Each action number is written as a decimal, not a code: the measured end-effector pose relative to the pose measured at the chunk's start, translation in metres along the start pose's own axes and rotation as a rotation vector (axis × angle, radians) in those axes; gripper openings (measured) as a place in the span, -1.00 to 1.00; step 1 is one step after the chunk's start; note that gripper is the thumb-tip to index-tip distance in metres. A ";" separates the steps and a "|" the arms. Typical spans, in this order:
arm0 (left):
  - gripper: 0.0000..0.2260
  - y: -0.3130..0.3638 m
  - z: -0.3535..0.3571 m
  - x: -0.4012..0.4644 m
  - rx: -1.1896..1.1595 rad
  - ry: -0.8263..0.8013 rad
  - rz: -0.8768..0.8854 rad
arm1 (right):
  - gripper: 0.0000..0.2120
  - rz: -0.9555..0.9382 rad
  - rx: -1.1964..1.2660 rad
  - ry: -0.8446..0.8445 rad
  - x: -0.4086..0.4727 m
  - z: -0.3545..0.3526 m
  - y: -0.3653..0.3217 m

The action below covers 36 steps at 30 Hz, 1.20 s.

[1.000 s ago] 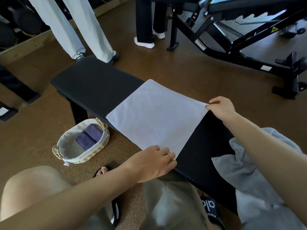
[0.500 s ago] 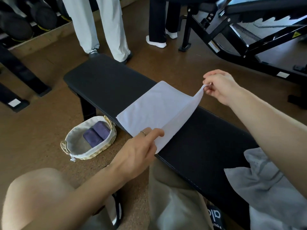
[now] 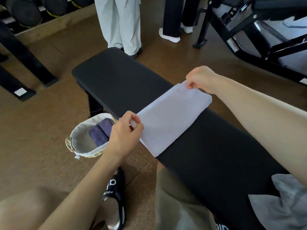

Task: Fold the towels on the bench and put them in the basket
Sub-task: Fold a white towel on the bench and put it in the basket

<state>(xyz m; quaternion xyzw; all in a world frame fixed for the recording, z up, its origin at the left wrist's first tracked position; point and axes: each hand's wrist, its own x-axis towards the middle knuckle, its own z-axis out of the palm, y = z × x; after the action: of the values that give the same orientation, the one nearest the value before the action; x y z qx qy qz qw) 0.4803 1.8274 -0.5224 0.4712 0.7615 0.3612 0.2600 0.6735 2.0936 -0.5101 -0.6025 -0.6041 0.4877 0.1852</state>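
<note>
White cloth towel (image 3: pixel 167 120) lies folded in half across black padded tabletop (image 3: pixel 216 146). Left hand (image 3: pixel 124 136) pinches near corner, right hand (image 3: pixel 201 79) pinches far corner (both grips narrow). Lined wicker basket (image 3: pixel 79 143) on floor beside.

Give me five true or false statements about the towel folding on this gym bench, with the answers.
1. The white towel lies folded across the black bench. True.
2. The left hand rests flat on the floor. False: it pinches the towel's near edge.
3. The right hand pinches the towel's far edge. True.
4. The basket stands on the bench. False: it stands on the floor beside the bench.
5. The basket holds red towels. False: it holds folded purple towels.
</note>
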 end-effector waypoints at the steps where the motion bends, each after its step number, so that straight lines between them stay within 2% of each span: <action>1: -0.95 -0.002 0.001 0.005 0.001 0.007 -0.023 | -0.87 -0.031 -0.078 0.009 0.005 0.002 0.002; 4: -0.93 -0.009 0.002 0.020 0.012 0.027 -0.063 | -0.83 -0.115 -0.360 0.078 0.019 0.006 0.005; 10: -0.88 -0.022 0.006 0.039 0.085 0.005 -0.108 | -0.85 -0.202 -0.495 0.112 0.036 0.016 0.016; 24: -0.91 -0.027 0.010 0.038 0.191 0.074 -0.073 | -0.88 -0.347 -0.392 0.208 0.036 0.040 0.034; 30: -0.91 -0.031 0.011 0.035 0.242 0.066 -0.059 | -0.85 -0.284 -0.436 0.154 0.037 0.042 0.040; 34: -0.78 -0.036 0.010 0.034 0.236 0.048 -0.090 | -0.73 -0.144 -0.474 0.025 0.037 0.036 0.033; 36: -0.80 -0.037 0.010 0.035 0.255 0.031 -0.091 | -0.73 -0.059 -0.396 -0.037 0.036 0.032 0.027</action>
<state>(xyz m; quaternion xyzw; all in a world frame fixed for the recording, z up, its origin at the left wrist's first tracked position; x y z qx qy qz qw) 0.4534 1.8511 -0.5595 0.4596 0.8258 0.2566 0.2024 0.6545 2.1096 -0.5597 -0.6002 -0.7088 0.3646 0.0661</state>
